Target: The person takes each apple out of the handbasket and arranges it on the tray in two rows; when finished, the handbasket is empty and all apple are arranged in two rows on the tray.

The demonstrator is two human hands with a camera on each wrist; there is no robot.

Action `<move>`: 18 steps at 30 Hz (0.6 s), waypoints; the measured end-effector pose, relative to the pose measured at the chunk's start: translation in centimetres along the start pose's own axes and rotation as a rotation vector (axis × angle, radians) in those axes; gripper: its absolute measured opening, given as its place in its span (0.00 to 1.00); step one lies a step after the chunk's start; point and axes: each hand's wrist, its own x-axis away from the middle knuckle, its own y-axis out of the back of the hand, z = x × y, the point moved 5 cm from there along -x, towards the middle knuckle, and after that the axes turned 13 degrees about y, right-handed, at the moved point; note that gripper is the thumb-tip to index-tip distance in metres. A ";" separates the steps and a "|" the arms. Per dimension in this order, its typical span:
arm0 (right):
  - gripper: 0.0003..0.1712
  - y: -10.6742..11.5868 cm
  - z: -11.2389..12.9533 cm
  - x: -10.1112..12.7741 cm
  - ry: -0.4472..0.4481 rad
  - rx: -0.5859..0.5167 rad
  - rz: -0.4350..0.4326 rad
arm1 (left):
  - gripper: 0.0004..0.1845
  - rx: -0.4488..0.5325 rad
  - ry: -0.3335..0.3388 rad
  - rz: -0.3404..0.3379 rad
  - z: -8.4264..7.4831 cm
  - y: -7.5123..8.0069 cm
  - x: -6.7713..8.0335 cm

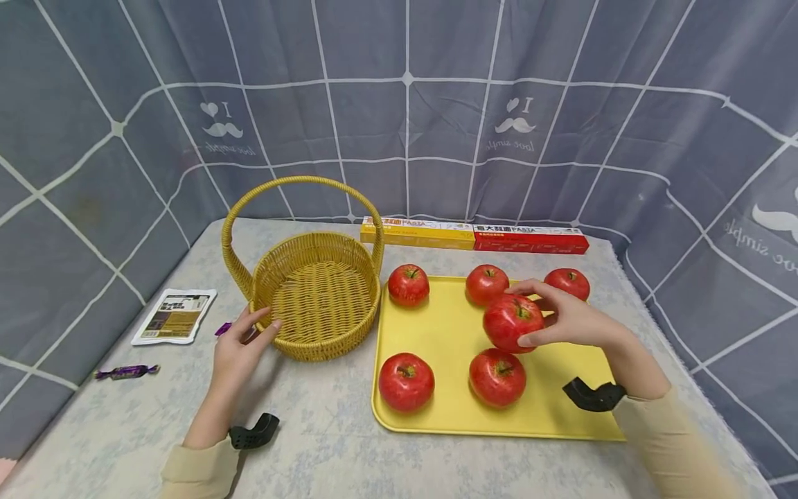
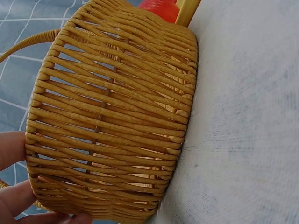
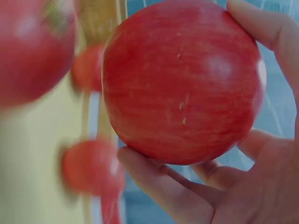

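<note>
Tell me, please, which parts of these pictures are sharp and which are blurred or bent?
Head view: evenly lit and sharp, but the backdrop's grid lines curve toward the edges. Left wrist view: the basket weave is sharp, the tablecloth soft. Right wrist view: the held apple in the right hand is sharp with mild glare; the other apples and tray behind are smeared.

Right wrist: tray apples [image 3: 32, 46] blurred; left wrist: basket [image 2: 112, 116] cut off by edges.
</note>
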 end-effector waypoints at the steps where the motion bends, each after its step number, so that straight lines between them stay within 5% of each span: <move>1: 0.36 0.6 -0.6 1.1 -0.017 -0.002 -0.019 | 0.29 0.002 0.002 -0.001 0.0 0.0 0.0; 9: 0.33 3.2 -4.5 8.1 -0.101 0.100 -0.113 | 0.29 0.011 0.002 0.000 -0.2 0.1 0.1; 18: 0.30 3.2 -6.8 12.5 -0.174 0.102 -0.068 | 0.31 0.002 0.041 0.011 -0.1 0.1 0.0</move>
